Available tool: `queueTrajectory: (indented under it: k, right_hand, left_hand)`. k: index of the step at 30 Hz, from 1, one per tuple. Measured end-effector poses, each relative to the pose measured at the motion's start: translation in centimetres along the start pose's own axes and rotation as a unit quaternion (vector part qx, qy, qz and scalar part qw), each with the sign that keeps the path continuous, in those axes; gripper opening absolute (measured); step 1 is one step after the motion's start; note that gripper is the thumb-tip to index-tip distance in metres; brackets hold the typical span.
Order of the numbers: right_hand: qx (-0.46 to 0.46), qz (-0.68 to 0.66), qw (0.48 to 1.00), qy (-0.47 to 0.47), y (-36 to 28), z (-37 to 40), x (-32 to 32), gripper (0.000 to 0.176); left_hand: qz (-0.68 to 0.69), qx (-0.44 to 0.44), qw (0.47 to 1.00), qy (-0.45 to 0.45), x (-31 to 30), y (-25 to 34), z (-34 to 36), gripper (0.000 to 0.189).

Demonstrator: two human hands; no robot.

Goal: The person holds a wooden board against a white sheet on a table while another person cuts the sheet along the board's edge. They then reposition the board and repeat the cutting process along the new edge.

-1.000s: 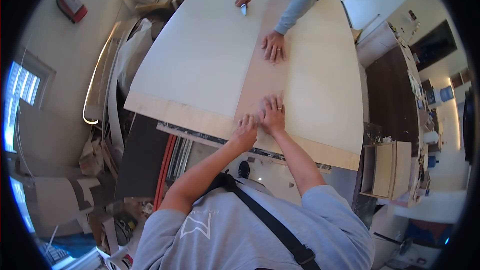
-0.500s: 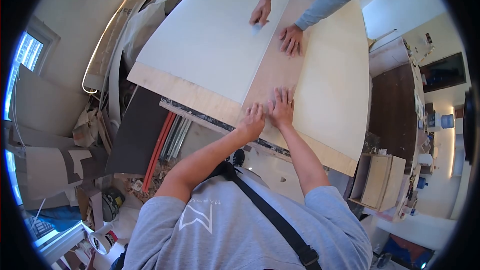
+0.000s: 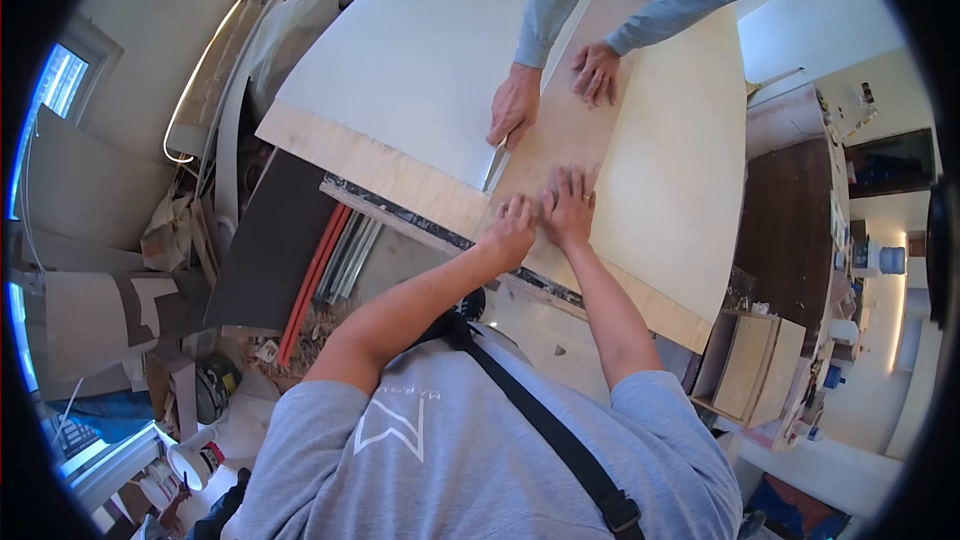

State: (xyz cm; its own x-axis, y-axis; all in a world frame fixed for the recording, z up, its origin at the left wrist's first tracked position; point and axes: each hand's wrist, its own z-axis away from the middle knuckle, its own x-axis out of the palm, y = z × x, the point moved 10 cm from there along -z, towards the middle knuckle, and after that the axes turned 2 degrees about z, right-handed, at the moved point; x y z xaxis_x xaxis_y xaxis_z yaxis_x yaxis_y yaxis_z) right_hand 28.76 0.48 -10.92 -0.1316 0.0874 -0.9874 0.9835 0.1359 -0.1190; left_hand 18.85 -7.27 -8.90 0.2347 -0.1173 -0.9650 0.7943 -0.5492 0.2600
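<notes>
A long pinkish-brown wooden board (image 3: 565, 130) runs away from me over a pale sheet (image 3: 400, 80). My left hand (image 3: 510, 231) is closed, its bent fingers pressing on the near left end of this board. Beside it my right hand (image 3: 569, 208) lies flat on the board, fingers stretched out. Just beyond my left hand, a co-worker's hand (image 3: 514, 110) holds a knife-like blade tool (image 3: 495, 168) against the board's left edge. The co-worker's other hand (image 3: 597, 73) rests flat on the board farther up.
A bare plywood strip (image 3: 370, 166) borders the sheet's near edge. Red bars (image 3: 315, 285) and metal bars (image 3: 350, 258) lie under the table at left, beside a dark panel (image 3: 262, 250). An open wooden box (image 3: 748, 365) stands at right. Plastic wrapping (image 3: 300, 30) is at the back left.
The co-worker's tool hand has come down toward me along the board's edge, bringing the blade near my left hand. My hands stay almost in place on the board.
</notes>
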Motion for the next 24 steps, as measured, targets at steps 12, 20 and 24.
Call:
queueTrajectory:
  k: [12, 20, 24]
  right_hand:
    - [-0.004, -0.016, 1.0, 0.015, 0.0, 0.0, -0.2, 0.061]
    - [-0.003, -0.018, 1.0, 0.008, -0.1, 0.0, -0.3, 0.06]
    - [-0.005, -0.017, 1.0, 0.015, -0.1, 0.0, -0.4, 0.06]
  left_hand:
    - [0.0, -0.008, 1.0, -0.013, 0.7, -0.1, -0.2, 0.072]
    - [0.003, -0.013, 1.0, -0.022, 0.6, -0.2, -0.3, 0.071]
    - [-0.006, -0.016, 0.999, -0.027, 0.5, -0.1, -0.4, 0.071]
